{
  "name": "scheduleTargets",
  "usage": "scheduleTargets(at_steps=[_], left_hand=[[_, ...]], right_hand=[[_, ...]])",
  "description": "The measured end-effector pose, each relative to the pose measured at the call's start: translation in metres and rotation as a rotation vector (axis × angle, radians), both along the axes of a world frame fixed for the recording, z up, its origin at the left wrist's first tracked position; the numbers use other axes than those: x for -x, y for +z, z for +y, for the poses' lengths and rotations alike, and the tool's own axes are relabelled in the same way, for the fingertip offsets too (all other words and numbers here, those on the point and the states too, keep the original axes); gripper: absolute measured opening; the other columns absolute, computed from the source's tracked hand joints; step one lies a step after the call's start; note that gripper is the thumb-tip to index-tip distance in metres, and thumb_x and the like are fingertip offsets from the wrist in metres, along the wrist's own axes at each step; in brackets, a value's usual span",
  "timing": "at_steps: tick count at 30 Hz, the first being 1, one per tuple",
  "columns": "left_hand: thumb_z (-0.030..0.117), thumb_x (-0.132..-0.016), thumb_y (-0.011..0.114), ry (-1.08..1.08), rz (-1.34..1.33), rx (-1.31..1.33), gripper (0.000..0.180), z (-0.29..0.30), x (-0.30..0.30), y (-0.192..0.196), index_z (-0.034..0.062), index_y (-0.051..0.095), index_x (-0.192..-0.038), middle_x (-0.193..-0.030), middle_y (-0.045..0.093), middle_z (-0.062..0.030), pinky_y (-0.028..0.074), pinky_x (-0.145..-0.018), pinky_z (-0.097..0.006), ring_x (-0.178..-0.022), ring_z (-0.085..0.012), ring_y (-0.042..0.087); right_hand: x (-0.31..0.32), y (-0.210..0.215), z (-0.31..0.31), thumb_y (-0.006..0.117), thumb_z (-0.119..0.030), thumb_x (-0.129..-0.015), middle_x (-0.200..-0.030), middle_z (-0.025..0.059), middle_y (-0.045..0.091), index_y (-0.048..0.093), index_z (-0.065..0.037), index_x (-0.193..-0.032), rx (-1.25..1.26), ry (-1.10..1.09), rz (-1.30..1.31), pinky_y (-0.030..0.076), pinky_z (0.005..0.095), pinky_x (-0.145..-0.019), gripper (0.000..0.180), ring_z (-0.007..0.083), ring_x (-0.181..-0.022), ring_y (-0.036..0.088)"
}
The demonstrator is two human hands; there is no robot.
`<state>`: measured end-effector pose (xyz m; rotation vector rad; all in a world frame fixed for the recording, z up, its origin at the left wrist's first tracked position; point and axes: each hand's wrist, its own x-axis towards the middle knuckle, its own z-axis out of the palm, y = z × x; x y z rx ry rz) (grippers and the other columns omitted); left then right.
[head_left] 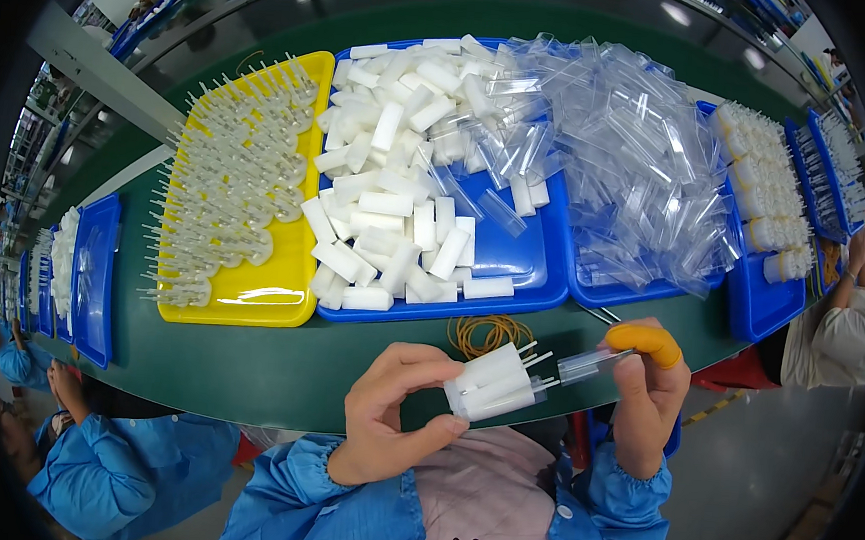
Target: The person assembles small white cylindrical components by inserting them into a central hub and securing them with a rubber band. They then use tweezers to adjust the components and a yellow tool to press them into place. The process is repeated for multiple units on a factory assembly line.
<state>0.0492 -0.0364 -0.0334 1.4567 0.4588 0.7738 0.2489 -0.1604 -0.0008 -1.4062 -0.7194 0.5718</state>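
My left hand (393, 408) grips a small bundle of white cylinders (493, 385) between thumb and fingers, above the table's near edge. Thin white rods stick out of the bundle's right end, and transparent plastic wraps part of it. In my right hand (649, 401), a transparent plastic sleeve (584, 366) is pinched between the thumb and a forefinger covered by an orange finger cot (643, 342). The sleeve's left end lies close to the rod tips; whether they touch, I cannot tell. Just beyond the bundle, tan rubber bands (489, 326) lie on the green table.
A yellow tray (285, 300) carries rows of white parts with upright rods. Loose white cylinders (387, 204) fill a blue tray (514, 251); transparent sleeves (641, 154) heap up beside it. Banded bundles (760, 183) stand in another tray at right. Co-workers sit on both sides.
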Motion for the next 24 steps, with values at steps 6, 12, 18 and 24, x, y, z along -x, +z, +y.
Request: scheduleTargets(at_steps=[6, 12, 18, 24], left_hand=[[0.007, -0.067, 0.078, 0.009, 0.071, -0.263, 0.043, -0.002, 0.002, 0.001, -0.0035, 0.062, -0.105, -0.103, 0.055, -0.0163, 0.045, -0.082, -0.031, -0.094, -0.0219, 0.055], [0.007, -0.063, 0.079, 0.022, 0.082, -0.340, 0.043, -0.002, -0.001, 0.006, -0.0026, 0.063, -0.103, -0.100, 0.058, -0.0155, 0.045, -0.079, -0.031, -0.091, -0.0226, 0.057], [0.006, -0.062, 0.079, 0.030, 0.104, -0.355, 0.045, -0.003, -0.001, 0.008, -0.0024, 0.064, -0.103, -0.098, 0.059, -0.0156, 0.046, -0.077, -0.031, -0.089, -0.0227, 0.057], [0.007, -0.061, 0.079, 0.024, 0.103, -0.341, 0.045, -0.003, -0.003, 0.007, -0.0027, 0.064, -0.103, -0.098, 0.059, -0.0153, 0.045, -0.076, -0.030, -0.087, -0.0223, 0.057]], right_hand=[[0.001, -0.010, 0.004, 0.065, -0.009, -0.083, -0.089, 0.0058, 0.058, 0.056, 0.002, -0.108, -0.004, -0.134, -0.072, 0.043, 0.0260, -0.079, 0.028, 0.0123, -0.084, 0.055], [0.006, -0.006, 0.005, 0.069, -0.011, -0.081, -0.086, 0.0051, 0.059, 0.056, 0.001, -0.105, 0.002, -0.037, 0.044, 0.044, 0.0259, -0.078, 0.030, 0.0123, -0.081, 0.056], [0.007, -0.010, 0.006, 0.069, -0.011, -0.081, -0.086, 0.0057, 0.059, 0.056, 0.002, -0.104, -0.027, -0.117, 0.022, 0.045, 0.0257, -0.077, 0.029, 0.0119, -0.080, 0.056], [0.004, -0.012, 0.003, 0.067, -0.007, -0.081, -0.087, 0.0064, 0.060, 0.056, 0.002, -0.104, -0.058, -0.130, 0.096, 0.045, 0.0259, -0.079, 0.026, 0.0123, -0.082, 0.057]])
